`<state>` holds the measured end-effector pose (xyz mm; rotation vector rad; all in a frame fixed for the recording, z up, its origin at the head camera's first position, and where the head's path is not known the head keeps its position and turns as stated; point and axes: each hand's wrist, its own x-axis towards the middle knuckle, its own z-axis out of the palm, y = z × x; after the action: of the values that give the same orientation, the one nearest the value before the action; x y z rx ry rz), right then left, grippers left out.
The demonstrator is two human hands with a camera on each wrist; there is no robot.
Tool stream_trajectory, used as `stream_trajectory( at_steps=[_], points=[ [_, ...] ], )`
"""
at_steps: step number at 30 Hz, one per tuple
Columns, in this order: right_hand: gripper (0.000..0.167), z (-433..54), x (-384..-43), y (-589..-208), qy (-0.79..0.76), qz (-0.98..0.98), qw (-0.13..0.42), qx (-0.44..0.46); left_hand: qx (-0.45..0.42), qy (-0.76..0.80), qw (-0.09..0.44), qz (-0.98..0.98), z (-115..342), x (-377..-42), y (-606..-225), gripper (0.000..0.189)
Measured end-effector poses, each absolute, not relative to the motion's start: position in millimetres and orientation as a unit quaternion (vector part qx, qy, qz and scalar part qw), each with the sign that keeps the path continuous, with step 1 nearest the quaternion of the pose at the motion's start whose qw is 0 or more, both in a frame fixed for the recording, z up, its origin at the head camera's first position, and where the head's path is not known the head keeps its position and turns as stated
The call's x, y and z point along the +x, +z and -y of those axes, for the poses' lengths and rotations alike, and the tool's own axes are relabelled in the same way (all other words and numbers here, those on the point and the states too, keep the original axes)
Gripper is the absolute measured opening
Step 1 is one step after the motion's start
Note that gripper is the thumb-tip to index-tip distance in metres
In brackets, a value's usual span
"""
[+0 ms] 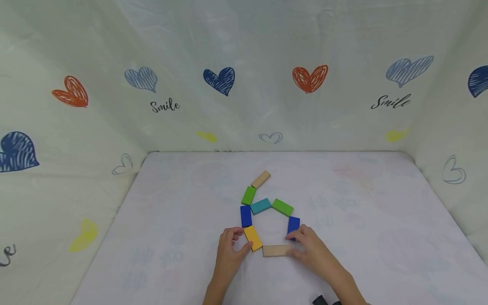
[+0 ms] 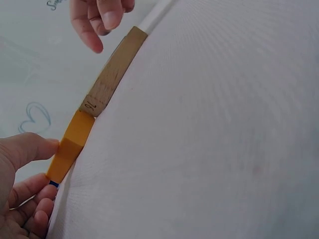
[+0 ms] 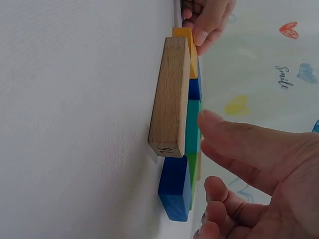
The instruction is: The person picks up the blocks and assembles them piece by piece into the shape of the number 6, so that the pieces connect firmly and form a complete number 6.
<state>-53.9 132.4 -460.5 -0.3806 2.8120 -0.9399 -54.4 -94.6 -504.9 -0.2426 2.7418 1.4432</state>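
My left hand (image 1: pixel 230 255) holds the yellow block (image 1: pixel 253 238) lightly, with the thumb at its lower side and a fingertip by its upper corner. Against that block's lower end lies a plain wooden block (image 1: pixel 275 250), marked 76 on one end. My right hand (image 1: pixel 313 253) hovers at the wooden block's right end, fingers loosely bent over the right blue block (image 1: pixel 293 225). In the right wrist view, its thumb (image 3: pixel 224 132) and fingers stand apart from the blocks. Another blue block (image 1: pixel 245 216) meets the yellow one's upper end.
The ring continues with a teal block (image 1: pixel 261 206) and a green block (image 1: pixel 283 207). Another green block (image 1: pixel 248 195) and a wooden block (image 1: pixel 261 179) curve away at the top. Dark objects (image 1: pixel 320 300) show at the bottom edge near the right forearm. A patterned cloth (image 1: pixel 267 106) hangs behind.
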Motion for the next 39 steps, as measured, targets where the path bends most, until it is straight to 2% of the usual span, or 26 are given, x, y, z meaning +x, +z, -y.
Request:
stream_trajectory(
  at_steps=[12, 30, 39],
  points=[
    [0.024, -124.9, -52.0, -465.8, -0.293, -0.943, 0.09, -0.131, -0.079, 0.462, 0.016, -0.883, 94.6, -54.2, -505.2, 0.038],
    [0.023, -123.8, -52.4, -464.3, -0.281, -0.946, 0.065, -0.146, -0.077, 0.457, 0.014, -0.886, 94.8, -53.8, -505.0, 0.038],
    [0.021, -120.1, -56.5, -462.2, -0.269, -0.951, 0.08, -0.129, -0.077, 0.458, 0.014, -0.885, 94.6, -53.4, -502.7, 0.038]
  ],
)
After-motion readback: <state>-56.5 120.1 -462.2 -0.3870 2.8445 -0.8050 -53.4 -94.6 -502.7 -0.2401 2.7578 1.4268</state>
